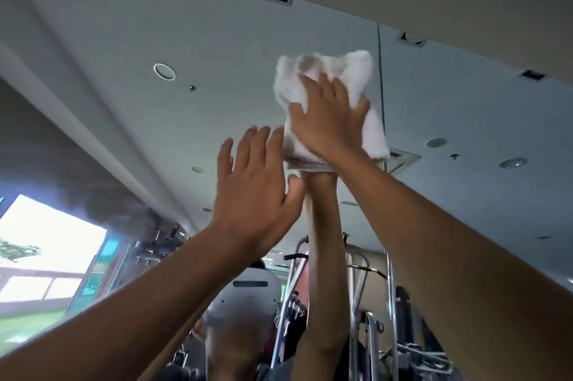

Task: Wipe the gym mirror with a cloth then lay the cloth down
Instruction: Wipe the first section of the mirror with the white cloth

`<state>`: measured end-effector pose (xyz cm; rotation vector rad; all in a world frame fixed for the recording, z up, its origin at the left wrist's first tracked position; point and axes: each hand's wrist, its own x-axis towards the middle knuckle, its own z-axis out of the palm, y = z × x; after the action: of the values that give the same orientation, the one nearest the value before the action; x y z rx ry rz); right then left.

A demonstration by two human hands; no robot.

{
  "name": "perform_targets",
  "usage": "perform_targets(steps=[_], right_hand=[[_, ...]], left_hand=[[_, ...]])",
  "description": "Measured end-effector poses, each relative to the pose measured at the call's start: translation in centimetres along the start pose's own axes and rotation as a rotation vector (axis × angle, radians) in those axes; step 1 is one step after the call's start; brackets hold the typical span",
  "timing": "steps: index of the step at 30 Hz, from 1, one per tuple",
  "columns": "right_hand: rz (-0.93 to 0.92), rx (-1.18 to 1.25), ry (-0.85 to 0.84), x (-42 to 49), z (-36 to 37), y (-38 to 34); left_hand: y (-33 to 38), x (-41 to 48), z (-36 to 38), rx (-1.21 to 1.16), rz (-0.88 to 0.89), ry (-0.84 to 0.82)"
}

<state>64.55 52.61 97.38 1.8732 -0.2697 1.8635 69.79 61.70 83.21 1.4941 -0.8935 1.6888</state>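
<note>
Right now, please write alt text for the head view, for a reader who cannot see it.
The right hand presses a white cloth flat against the gym mirror, high up. The left hand is raised beside it, fingers straight, holding nothing. The mirror reflects the ceiling and gym machines.

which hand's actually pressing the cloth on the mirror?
The right hand: flat, fingers spread on the white cloth. The left hand is open beside it, holding nothing.

Bare left hand (254,185) and right hand (328,123), bare forearms (124,303), reflected white headset (248,294) with dark slot, dark top (279,373)
</note>
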Motion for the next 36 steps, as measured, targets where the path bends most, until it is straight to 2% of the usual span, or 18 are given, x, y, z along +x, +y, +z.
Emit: perform_targets(steps=[4,6,7,9,11,13,15,18,20,21,25,27,29,34,36], right_hand=[[-0.499,0.044,-0.112,-4.0,-1.6,4.2],[-0.551,0.017,-0.140,-3.5,-1.9,7.6],[-0.475,0.001,-0.131,-2.4,-1.9,8.9],[-0.185,-0.002,-0.055,0.4,-1.4,9.8],[0.079,-0.005,0.045,2.2,-0.7,8.0],[0.159,-0.011,0.066,2.2,-0.2,5.0],[0.001,-0.024,0.022,0.3,-0.1,3.4],[-0.446,0.028,-0.098,-2.8,-1.6,6.2],[-0.542,0.033,-0.159,-2.4,-2.5,9.5],[-0.480,0.017,-0.144,-1.5,-2.4,10.9],[0.073,-0.005,0.061,2.4,-0.6,10.1],[0.151,-0.010,0.088,2.4,0.1,7.5],[0.022,0.007,0.044,0.2,-0.1,5.4],[-0.570,0.041,-0.106,-8.7,-1.6,7.9],[-0.635,0.009,-0.142,-9.4,-2.1,10.9]], left_hand=[[-0.5,-1.6,1.5,0.104,-0.036,-0.072],[-0.6,-2.1,1.8,0.140,-0.037,-0.087],[-0.6,-2.0,1.8,0.150,-0.043,-0.089],[-0.5,-2.0,1.8,0.170,-0.052,-0.100],[-0.5,-2.2,1.7,0.180,-0.053,-0.103],[-0.7,-2.5,1.5,0.183,-0.049,-0.105],[-0.8,-2.5,1.4,0.186,-0.035,-0.104],[-0.8,-2.6,1.4,0.199,-0.025,-0.123],[-0.8,-2.6,1.3,0.196,-0.025,-0.128],[-0.8,-2.5,1.3,0.191,-0.025,-0.127],[-0.8,-2.7,1.3,0.163,-0.040,-0.120],[-1.0,-3.0,1.1,0.169,-0.026,-0.133],[-1.2,-3.3,0.9,0.172,-0.005,-0.139],[-1.8,-4.1,0.7,0.179,0.042,-0.147],[-2.6,-4.8,0.5,0.217,0.098,-0.159]])
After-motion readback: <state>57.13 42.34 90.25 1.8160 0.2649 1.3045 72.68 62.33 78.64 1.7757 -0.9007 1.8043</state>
